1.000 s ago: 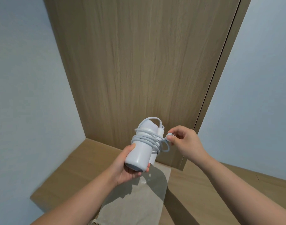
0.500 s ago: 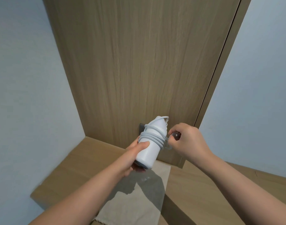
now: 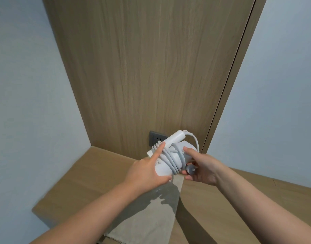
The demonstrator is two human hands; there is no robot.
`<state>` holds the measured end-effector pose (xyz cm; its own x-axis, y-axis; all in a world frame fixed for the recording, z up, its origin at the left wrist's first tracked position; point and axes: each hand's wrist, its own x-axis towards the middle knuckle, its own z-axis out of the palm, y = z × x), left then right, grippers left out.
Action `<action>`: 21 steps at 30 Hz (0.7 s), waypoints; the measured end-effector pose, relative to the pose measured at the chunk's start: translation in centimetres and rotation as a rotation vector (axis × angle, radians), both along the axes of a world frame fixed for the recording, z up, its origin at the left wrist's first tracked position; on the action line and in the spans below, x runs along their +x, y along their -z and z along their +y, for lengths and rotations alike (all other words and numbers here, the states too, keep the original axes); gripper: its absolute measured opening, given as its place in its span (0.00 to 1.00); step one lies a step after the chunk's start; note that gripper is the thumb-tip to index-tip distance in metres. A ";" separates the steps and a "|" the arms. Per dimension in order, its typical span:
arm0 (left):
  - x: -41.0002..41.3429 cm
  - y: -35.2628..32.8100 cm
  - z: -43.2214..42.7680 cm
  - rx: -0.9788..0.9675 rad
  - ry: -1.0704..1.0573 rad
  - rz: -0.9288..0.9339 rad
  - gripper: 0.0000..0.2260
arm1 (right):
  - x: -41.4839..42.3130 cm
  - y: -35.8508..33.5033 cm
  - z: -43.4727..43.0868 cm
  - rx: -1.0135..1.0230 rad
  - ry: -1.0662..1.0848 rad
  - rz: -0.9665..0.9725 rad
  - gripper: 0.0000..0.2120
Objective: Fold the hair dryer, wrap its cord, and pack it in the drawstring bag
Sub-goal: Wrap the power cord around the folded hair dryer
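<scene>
The white hair dryer (image 3: pixel 175 155) is folded and held in the air above the wooden shelf, its white cord (image 3: pixel 170 156) wound around the body in several loops. My left hand (image 3: pixel 147 171) grips the dryer's lower end, index finger stretched along the cord. My right hand (image 3: pixel 202 168) holds the other side, thumb on the body, with the grey plug (image 3: pixel 191 169) against its fingers. One loop of cord (image 3: pixel 195 140) arcs loose from the handle end. The beige drawstring bag (image 3: pixel 147 213) lies flat on the shelf below my hands.
A grey wall socket (image 3: pixel 155 139) sits in the wooden back panel (image 3: pixel 151 67) just behind the dryer. The wooden shelf (image 3: pixel 91 176) runs between a pale wall at left (image 3: pixel 27 103) and one at right (image 3: pixel 274 103).
The dryer has been turned from upright to lying across my hands. My right hand moved from the cord's end near the top to cupping the dryer's side with the plug.
</scene>
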<state>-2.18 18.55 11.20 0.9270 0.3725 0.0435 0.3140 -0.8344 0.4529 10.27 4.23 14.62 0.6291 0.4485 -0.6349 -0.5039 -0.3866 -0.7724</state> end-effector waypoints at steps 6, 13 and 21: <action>0.3 0.2 0.0 0.145 0.018 -0.009 0.44 | -1.1 0.8 1.5 0.085 0.149 -0.026 0.21; 0.2 0.4 1.3 0.169 0.053 0.017 0.45 | -1.8 1.1 2.0 0.154 0.128 -0.014 0.16; 1.7 -0.3 3.1 -0.928 -0.294 -0.130 0.39 | -0.6 -0.1 0.7 0.076 0.015 -0.244 0.17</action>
